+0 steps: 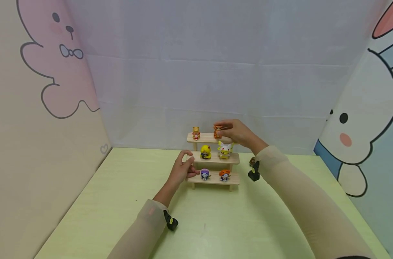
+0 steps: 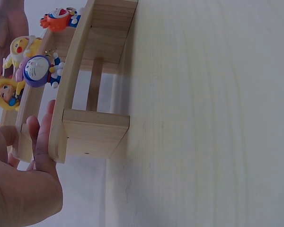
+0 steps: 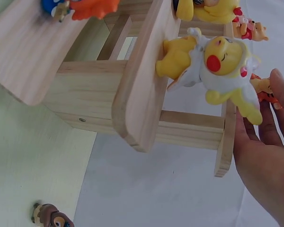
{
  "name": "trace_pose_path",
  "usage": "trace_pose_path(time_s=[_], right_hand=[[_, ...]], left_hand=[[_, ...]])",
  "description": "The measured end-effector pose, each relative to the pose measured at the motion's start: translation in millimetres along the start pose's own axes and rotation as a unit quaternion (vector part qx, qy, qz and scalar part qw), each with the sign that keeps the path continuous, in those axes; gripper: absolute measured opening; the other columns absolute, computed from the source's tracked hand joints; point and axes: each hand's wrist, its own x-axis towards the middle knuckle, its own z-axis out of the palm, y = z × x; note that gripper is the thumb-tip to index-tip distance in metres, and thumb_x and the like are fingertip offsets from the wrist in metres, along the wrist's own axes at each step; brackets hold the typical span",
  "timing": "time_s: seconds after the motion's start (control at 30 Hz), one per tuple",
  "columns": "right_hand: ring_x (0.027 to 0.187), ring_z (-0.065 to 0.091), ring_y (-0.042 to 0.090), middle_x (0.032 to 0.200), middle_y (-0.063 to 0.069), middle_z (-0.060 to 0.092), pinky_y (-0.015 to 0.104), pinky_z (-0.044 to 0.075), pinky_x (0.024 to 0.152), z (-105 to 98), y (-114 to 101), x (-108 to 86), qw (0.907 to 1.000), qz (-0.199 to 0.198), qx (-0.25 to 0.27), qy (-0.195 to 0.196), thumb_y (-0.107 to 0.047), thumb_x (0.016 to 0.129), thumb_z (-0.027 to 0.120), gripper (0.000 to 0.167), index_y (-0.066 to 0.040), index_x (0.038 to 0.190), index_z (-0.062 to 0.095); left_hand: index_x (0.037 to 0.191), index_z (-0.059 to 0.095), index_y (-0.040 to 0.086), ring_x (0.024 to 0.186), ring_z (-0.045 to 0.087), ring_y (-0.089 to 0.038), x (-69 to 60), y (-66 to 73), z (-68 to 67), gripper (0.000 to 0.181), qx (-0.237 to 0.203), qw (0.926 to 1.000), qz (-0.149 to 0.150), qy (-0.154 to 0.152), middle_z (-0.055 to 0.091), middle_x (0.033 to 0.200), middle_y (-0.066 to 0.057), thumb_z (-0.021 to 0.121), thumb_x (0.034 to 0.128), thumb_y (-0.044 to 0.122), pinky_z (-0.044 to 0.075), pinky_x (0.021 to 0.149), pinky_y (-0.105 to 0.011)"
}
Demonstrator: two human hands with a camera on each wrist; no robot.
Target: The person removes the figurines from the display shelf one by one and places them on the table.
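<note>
While the left hand (image 1: 181, 169) grips the stand (image 1: 233, 179), the right hand (image 1: 237, 132) pinches an orange figurine (image 1: 216, 132)

Where the top shelf (image 1: 205, 138) runs right, the orange figurine is clamped between thumb and fingers; whether it touches the wood cannot be told. A bear figurine (image 1: 196, 133) stands to its left. The left hand's thumb and fingers close on the stand's left end. Four more figurines (image 1: 205, 152) occupy the nearer shelves. A brown figurine (image 1: 252, 162) is on the table (image 1: 118, 201), right of the stand.

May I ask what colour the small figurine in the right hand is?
A mostly orange figurine, clearest in the head view.
</note>
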Motion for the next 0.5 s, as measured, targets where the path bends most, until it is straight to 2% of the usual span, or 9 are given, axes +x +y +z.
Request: trace_pose_path(time_s=[0.13, 0.2, 0.3, 0.37, 0.43, 0.5], right_hand=[[0.119, 0.064, 0.021, 0.142, 0.011, 0.061, 0.035, 0.056, 0.086, -3.2, 3.5, -2.8, 1.0000, 0.003, 0.002, 0.006, -0.025, 0.105, 0.064, 0.048, -0.013, 0.151, 0.053], [0.098, 0.065, 0.016, 0.141, 0.010, 0.062, 0.033, 0.053, 0.072, -4.7, 4.5, -4.2, 0.9999, 0.007, 0.010, 0.011, -0.024, 0.105, 0.064, 0.048, -0.014, 0.151, 0.054], [0.093, 0.062, 0.012, 0.140, 0.011, 0.062, 0.030, 0.053, 0.072, -6.8, 6.1, -5.7, 0.9995, 0.004, 0.027, 0.013, -0.021, 0.105, 0.064, 0.048, -0.013, 0.151, 0.053], [0.098, 0.064, 0.017, 0.142, 0.013, 0.060, 0.031, 0.057, 0.081, -7.7, 7.9, -6.1, 0.9988, 0.002, 0.046, 0.015, -0.018, 0.105, 0.063, 0.048, -0.010, 0.151, 0.052], [0.123, 0.062, 0.023, 0.147, 0.016, 0.056, 0.037, 0.055, 0.101, -8.4, 10.1, -6.6, 0.9978, -0.003, 0.066, 0.012, -0.015, 0.105, 0.063, 0.049, -0.007, 0.152, 0.050], [0.131, 0.057, 0.031, 0.150, 0.019, 0.052, 0.044, 0.050, 0.108, -9.2, 12.5, -7.3, 0.9967, -0.006, 0.081, 0.010, -0.013, 0.105, 0.062, 0.050, -0.004, 0.152, 0.049]], left_hand=[[0.138, 0.045, 0.009, 0.085, 0.076, -0.042, 0.5, 0.0, -0.5, 0.032, 0.002, 1.0000, 0.004, -0.003, 0.060, 0.068, -0.007, 0.052, 0.1105, 0.025, 0.063, 0.065, -0.033], [0.138, 0.045, 0.009, 0.086, 0.076, -0.043, 1.0, -0.1, -0.7, 0.032, 0.001, 1.0000, 0.005, -0.003, 0.060, 0.067, -0.007, 0.052, 0.1104, 0.025, 0.063, 0.065, -0.033], [0.137, 0.045, 0.009, 0.086, 0.075, -0.045, 1.6, -0.3, -0.9, 0.032, -0.003, 1.0000, 0.004, -0.001, 0.060, 0.067, -0.007, 0.053, 0.1104, 0.025, 0.063, 0.064, -0.033], [0.137, 0.046, 0.009, 0.085, 0.076, -0.043, 1.4, 0.0, -0.8, 0.032, -0.006, 1.0000, 0.003, 0.000, 0.060, 0.067, -0.007, 0.053, 0.1102, 0.025, 0.063, 0.063, -0.032], [0.136, 0.046, 0.010, 0.082, 0.077, -0.039, 1.2, -0.1, -0.8, 0.031, -0.006, 1.0000, 0.003, -0.001, 0.060, 0.067, -0.006, 0.053, 0.1103, 0.025, 0.062, 0.063, -0.032], [0.135, 0.047, 0.011, 0.078, 0.077, -0.033, 1.2, -0.3, -0.6, 0.029, -0.007, 1.0000, 0.003, -0.001, 0.060, 0.066, -0.006, 0.053, 0.1104, 0.025, 0.062, 0.062, -0.031]])
